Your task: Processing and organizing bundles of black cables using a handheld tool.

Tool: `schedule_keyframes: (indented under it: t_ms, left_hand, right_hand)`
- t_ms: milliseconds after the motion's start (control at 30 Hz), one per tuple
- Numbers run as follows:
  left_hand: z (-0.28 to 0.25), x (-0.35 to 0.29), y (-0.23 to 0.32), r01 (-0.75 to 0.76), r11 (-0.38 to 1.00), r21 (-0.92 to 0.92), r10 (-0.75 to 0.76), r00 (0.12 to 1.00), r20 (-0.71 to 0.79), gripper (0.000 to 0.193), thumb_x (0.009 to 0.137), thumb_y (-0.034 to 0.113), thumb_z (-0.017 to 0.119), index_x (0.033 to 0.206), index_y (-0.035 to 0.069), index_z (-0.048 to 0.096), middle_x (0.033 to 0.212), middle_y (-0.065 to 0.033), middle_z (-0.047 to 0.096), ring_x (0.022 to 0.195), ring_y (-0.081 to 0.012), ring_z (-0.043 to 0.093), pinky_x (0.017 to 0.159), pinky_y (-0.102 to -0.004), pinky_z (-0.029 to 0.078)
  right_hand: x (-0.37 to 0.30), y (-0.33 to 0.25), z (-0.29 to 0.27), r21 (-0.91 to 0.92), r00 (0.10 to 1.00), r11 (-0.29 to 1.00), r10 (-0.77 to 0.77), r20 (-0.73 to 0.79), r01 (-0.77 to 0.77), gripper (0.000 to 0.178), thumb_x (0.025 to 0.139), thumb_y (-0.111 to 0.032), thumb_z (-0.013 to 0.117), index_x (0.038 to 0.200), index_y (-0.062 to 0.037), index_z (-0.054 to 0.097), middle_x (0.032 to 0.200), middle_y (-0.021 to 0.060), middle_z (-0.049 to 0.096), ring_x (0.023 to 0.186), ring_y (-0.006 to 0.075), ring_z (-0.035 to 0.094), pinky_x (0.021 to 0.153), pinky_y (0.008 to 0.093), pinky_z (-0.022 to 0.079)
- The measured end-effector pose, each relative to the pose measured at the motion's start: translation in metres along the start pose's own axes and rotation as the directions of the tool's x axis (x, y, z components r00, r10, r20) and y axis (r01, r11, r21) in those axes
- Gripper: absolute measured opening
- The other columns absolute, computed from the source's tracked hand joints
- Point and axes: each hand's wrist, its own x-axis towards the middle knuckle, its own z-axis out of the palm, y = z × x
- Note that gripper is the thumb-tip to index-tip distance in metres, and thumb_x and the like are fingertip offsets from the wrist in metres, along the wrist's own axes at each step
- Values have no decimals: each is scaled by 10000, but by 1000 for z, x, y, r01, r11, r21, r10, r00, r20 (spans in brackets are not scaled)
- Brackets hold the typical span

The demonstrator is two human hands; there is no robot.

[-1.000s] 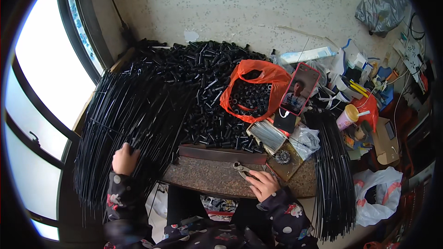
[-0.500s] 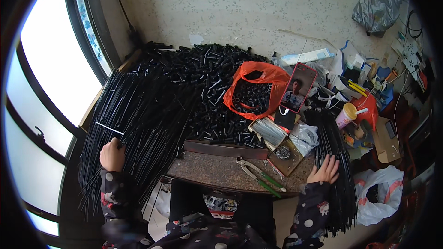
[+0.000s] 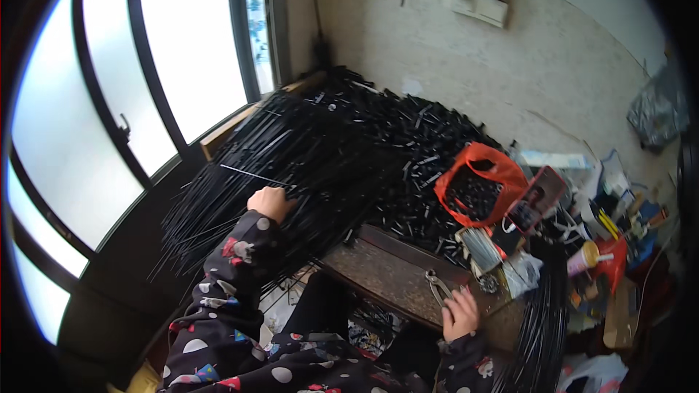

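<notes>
My left hand is closed over a wide heap of long thin black rods, its fingertips hidden beneath it. Just beyond it a single pale rod lies across the others. My right hand is above the front of the brown speckled table, fingers stretched and slightly apart. Beside its fingertips lies a pair of end-cutting pincers; the handles are mostly covered by the hand, and no grip on them shows. A second bundle of black rods hangs over the table's right side.
Short black tubular parts are heaped toward the wall. An orange-red bag holds small dark pieces, with a phone leaning by it. A box of thin grey strips, a cup and clutter fill the right. Windows stand left.
The view has turned left. My right hand has left the right-hand rod bundle and come over to the pincers. My left hand remains at the big heap of rods.
</notes>
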Motion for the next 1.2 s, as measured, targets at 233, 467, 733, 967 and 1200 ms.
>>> schedule_keyframes:
  t_ms: [233,467,733,967,1200]
  left_hand:
    - [-97,-1,-33,-19,957,-289,-6,996,-87,324,756,313,585,741,-9,608,713,-142,609,641,-263,598,598,-351,472]
    - [-158,13,43,-67,337,-939,123,992,-27,254,772,168,552,910,-45,548,673,-56,547,586,-125,514,535,-250,424]
    - [-87,27,200,-261,-203,-944,149,944,-294,240,842,247,548,784,15,524,631,23,476,574,-51,417,504,-218,351]
    - [-30,-21,218,259,-565,-784,524,846,-98,116,869,186,517,909,77,528,655,41,468,552,-43,402,510,-189,337]
    - [-35,-71,227,376,-581,-722,640,759,-120,223,886,204,484,1072,83,499,744,-16,556,628,-84,512,568,-201,406]
  right_hand:
    - [11,-12,27,-18,975,994,-104,195,110,203,692,-76,598,894,-58,608,1039,74,564,1036,279,471,880,406,368]
    - [12,6,25,-2,978,1000,-30,206,31,309,666,-33,597,974,-50,597,1058,96,569,1021,308,488,872,387,399]
    - [2,16,9,-15,946,999,51,321,-48,357,675,-42,598,1030,-70,578,1112,98,546,1049,318,480,875,374,406]
    - [-12,-2,-15,-346,933,933,34,359,100,376,711,-120,610,1077,-60,550,1179,125,497,1073,331,473,895,367,388]
    - [38,-103,-18,374,989,925,114,-97,-70,533,777,-184,596,1247,-41,391,1189,175,465,1095,281,459,901,365,372]
